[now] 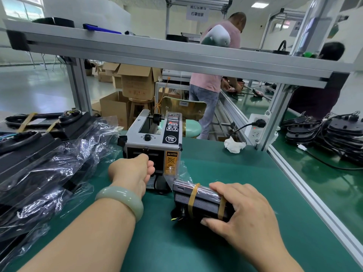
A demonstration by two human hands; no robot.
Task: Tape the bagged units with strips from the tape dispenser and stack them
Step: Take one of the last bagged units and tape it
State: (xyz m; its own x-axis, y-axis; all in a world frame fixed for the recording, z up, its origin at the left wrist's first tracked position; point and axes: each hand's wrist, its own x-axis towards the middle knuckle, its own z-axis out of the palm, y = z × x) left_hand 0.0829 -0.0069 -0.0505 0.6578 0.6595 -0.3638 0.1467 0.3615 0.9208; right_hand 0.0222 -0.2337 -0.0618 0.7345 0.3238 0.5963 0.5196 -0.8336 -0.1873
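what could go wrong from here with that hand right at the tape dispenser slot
1. The left hand reaches right up to the outlet of the tape dispenser, beside its caution label; a cutter inside might nick the fingers.
2. The right hand holds the bagged unit at one end only, and its loose bag flap lies against the dispenser, so a fresh strip could stick to the flap.

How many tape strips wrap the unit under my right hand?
2: one strip near the left end of the unit, another beside the right hand, which may hide more.
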